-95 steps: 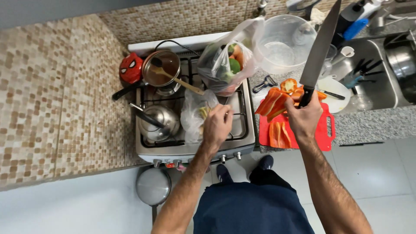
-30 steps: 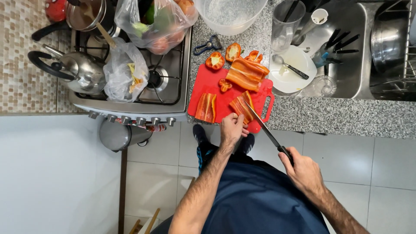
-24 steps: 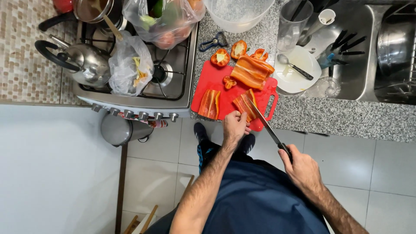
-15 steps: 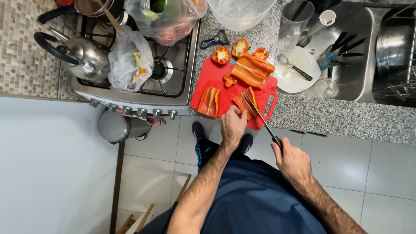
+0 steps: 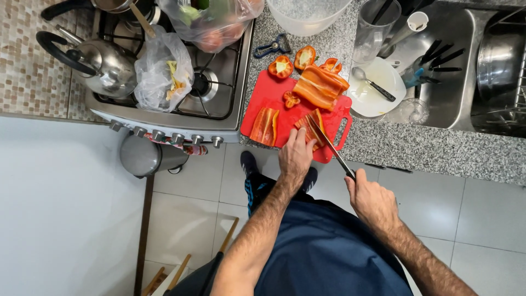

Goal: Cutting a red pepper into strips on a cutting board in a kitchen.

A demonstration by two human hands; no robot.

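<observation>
Pinning a red pepper strip (image 5: 310, 126) at the red cutting board's (image 5: 263, 98) near edge, the left hand (image 5: 296, 156) presses fingers down. The right hand (image 5: 372, 200), closed on the knife (image 5: 331, 151), lays the blade diagonally across the strip's long axis, just beside those fingertips.

Bright, even, diffuse illumination; no single source identifiable. Shadows soft and short, faintly visible under the red cutting board (image 5: 285, 104) edge and beneath the forearms. Specular glare on the steel kettle (image 5: 107, 68), on the sink (image 5: 455, 82) wall and on the clear plastic bags (image 5: 161, 74). Wide-angle distortion evident: counter and stove lines bowed toward the frame edges. Centre sharp; slight softness at the corners. No motion blur on the knife blade (image 5: 329, 148).
</observation>
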